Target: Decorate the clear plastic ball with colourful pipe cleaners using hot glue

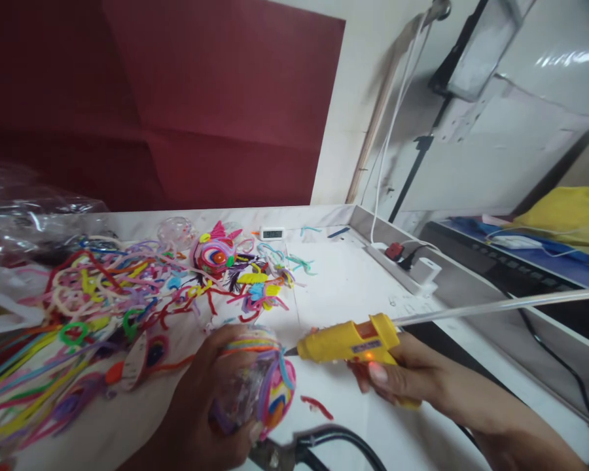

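My left hand [203,399] is closed around a clear ball wrapped in coloured pipe-cleaner coils [265,379], held low at the front of the white table [353,288]. My right hand [402,376] grips a yellow hot glue gun [351,340] with a long clear glue stick [495,306] poking out of its back. The gun's nozzle points left and almost touches the wrapped ball. An orange light glows on the gun's handle.
A heap of loose coloured pipe cleaners [88,307] covers the table's left half, with a finished coiled ornament [216,255] behind. A clear plastic bag [24,216] lies far left. A power strip [407,258] sits at the right edge; pliers with black handles [304,451] lie at the front.
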The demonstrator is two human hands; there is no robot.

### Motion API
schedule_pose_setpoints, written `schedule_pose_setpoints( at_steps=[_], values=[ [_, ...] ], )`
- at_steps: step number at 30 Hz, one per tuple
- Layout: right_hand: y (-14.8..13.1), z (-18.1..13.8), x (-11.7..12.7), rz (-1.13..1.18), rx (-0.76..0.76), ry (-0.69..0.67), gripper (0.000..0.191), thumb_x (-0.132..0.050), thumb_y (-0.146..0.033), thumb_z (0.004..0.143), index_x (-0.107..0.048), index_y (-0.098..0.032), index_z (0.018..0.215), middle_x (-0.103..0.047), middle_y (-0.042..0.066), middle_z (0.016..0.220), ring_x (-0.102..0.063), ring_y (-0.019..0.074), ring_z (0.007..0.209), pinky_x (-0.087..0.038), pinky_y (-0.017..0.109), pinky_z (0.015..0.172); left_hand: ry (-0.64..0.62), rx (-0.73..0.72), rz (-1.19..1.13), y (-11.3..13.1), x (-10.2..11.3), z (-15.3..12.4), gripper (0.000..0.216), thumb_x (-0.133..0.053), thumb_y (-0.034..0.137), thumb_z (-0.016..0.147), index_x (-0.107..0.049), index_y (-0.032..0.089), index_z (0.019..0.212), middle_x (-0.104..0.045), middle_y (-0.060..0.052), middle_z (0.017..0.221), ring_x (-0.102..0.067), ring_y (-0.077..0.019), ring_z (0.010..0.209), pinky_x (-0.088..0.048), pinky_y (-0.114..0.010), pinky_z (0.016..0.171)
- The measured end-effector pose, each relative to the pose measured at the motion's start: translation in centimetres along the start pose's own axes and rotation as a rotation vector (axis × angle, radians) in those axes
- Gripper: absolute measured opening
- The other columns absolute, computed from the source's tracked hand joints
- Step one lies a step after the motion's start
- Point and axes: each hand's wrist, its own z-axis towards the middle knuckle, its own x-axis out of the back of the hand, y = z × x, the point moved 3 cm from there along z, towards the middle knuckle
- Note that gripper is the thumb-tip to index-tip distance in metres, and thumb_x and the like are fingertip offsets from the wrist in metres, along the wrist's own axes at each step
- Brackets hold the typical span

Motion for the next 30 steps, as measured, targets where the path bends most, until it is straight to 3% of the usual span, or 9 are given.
schedule_pose_setpoints(
  at_steps=[8, 24, 30],
  values=[
    [-0.3, 0.9, -0.7, -0.004, 0.032, -0.032, 0.057, -0.056, -0.072, 0.082, -0.058, -0.015, 0.081, -0.038, -0.004, 0.068, -0.033, 0.0095, 0.061, -0.025, 0.023, 0.054, -0.115, 0.039, 0.085, -0.5, -0.1, 0.0, 0.064, -0.063, 0.017, 0.062, -0.053, 0.027, 0.124, -0.054, -0.009, 0.135, -0.052, -0.0344, 0.126, -0.052, -0.051, 0.101],
    [-0.8, 1.1, -0.3, -0.031, 0.017, -0.076, 0.058, -0.056, -0.073, 0.081, -0.057, -0.016, 0.079, -0.038, -0.004, 0.068, -0.032, 0.0101, 0.061, -0.025, 0.023, 0.054, -0.085, 0.084, 0.077, -0.8, -0.3, -1.2, 0.058, -0.069, 0.019, 0.058, -0.057, 0.027, 0.114, -0.046, -0.010, 0.141, -0.054, -0.0378, 0.123, -0.054, -0.055, 0.097],
    [-0.9, 1.0, 0.3, -0.046, 0.002, -0.113, 0.054, -0.057, -0.070, 0.082, -0.057, -0.016, 0.081, -0.041, -0.002, 0.071, -0.034, 0.0108, 0.063, -0.026, 0.023, 0.054, -0.099, 0.087, 0.097, -0.4, -0.4, -1.1, 0.066, -0.072, 0.015, 0.055, -0.051, 0.030, 0.116, -0.042, -0.010, 0.141, -0.054, -0.0378, 0.123, -0.056, -0.053, 0.094]
  ],
)
